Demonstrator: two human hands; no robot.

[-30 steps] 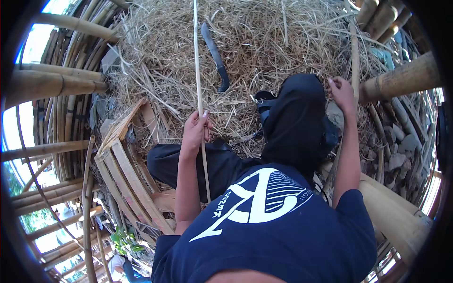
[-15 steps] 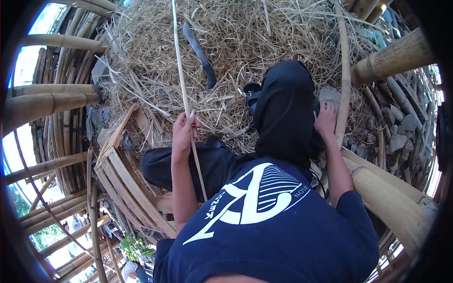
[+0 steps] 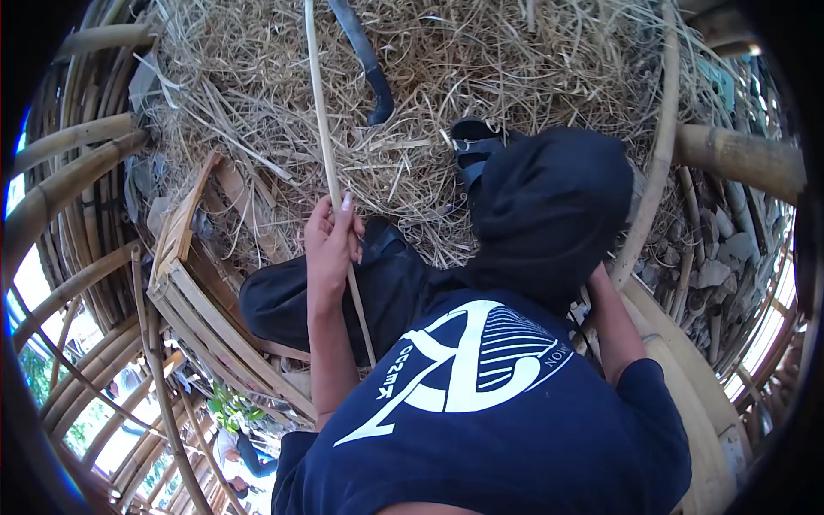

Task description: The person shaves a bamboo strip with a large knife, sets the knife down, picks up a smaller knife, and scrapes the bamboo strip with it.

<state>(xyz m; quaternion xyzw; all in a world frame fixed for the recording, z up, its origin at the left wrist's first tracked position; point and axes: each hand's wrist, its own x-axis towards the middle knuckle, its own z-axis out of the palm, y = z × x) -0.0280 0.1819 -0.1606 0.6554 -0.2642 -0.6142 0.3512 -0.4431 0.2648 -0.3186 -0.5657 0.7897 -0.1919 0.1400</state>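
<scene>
The left hand [image 3: 330, 245] is closed around the pale stick [image 3: 324, 112], well apart from the right hand [image 3: 598, 276], whose hold the knee [image 3: 549, 215] hides. Small shirt lettering [image 3: 396, 371] is unclear.

Knife [image 3: 366, 57] on shavings [image 3: 429, 81], stick [image 3: 323, 112] just left

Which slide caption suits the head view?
Left hand holds a long, thin, pale wooden stick over black cloth trousers.

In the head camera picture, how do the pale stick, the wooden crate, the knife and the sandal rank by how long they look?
Largest to smallest, by visible length:
1. Pale stick, running off the top edge
2. Wooden crate
3. Knife, also cut off at the top
4. Sandal, partly hidden
</scene>
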